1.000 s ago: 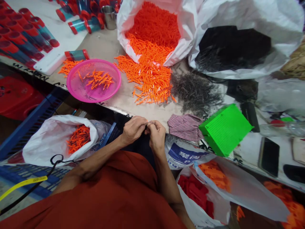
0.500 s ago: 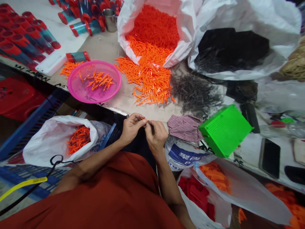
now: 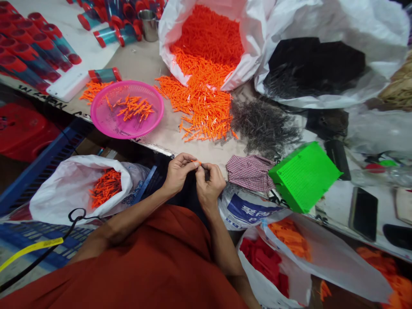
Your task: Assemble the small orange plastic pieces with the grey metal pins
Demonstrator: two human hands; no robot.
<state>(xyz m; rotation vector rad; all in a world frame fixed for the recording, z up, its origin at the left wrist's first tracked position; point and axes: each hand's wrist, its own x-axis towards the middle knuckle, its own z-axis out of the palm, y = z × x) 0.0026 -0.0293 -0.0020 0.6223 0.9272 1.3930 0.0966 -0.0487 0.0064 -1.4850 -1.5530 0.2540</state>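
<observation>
My left hand (image 3: 178, 172) and my right hand (image 3: 209, 182) meet fingertip to fingertip just below the table's front edge. Both are closed in a pinch. A small orange plastic piece (image 3: 195, 162) shows between the left fingertips. What the right fingers pinch is too small to make out; it may be a thin dark pin. Beyond the hands, a heap of orange pieces (image 3: 201, 105) spills from a white bag (image 3: 251, 25), and a pile of dark pins (image 3: 265, 126) lies to its right. A pink basket (image 3: 99, 112) holds a few orange pieces.
A green perforated box (image 3: 304, 175) and a checked cloth (image 3: 249, 171) sit right of the hands. A white bag with orange pieces (image 3: 64, 189) stands low left. Red-capped tubes (image 3: 35, 51) fill the far left. A black phone (image 3: 363, 213) lies at the right.
The hands stay together at the table edge. An orange piece hidden a second ago now shows at the left fingertips. The right hand has shifted slightly down.
</observation>
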